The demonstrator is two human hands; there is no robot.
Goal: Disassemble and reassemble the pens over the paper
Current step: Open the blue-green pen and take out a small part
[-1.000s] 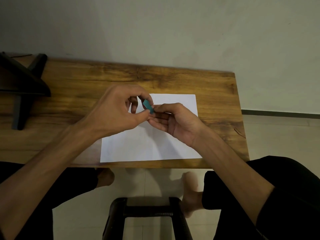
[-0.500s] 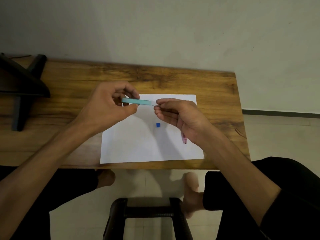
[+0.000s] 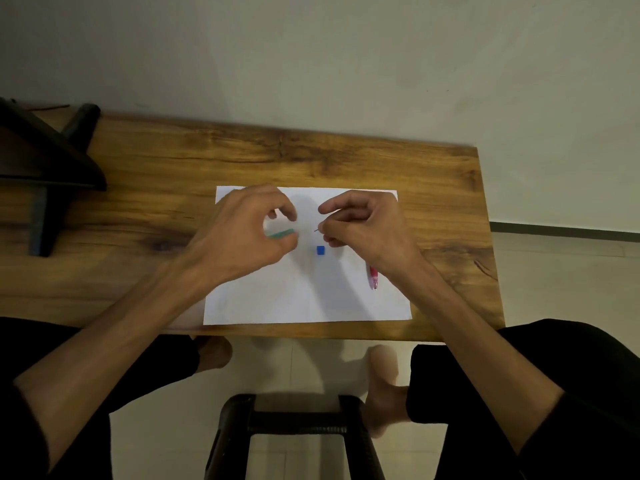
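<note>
our left hand (image 3: pixel 242 233) curls its thumb and fingers round the slim teal plastic pen barrel (image 3: pixel 282 233), pinching it above the white sheet of paper (image 3: pixel 304 296). our right hand (image 3: pixel 363 226) pinches a thin dark refill tip (image 3: pixel 317 230) between thumb and forefinger; only the very end shows, so we cannot tell how long the piece is. the two hands hang apart, with a gap between barrel and tip.

the barrel's long axis runs roughly left to right, its open end facing our right hand and tilted slightly up; the refill tip points left, back at that opening.

below the gap, a small blue square cap piece (image 3: pixel 320 250) lies on the paper, and a red translucent pen (image 3: pixel 373 277) lies near the sheet's right edge, partly under our right wrist.

we judge the risks to be these: the small blue piece could be brushed off the paper by a wrist, the red pen could roll toward the edge of the brown wooden table (image 3: pixel 311 161), and a thin refill held only at its end could slip or bend if we miss the barrel mouth.
</note>
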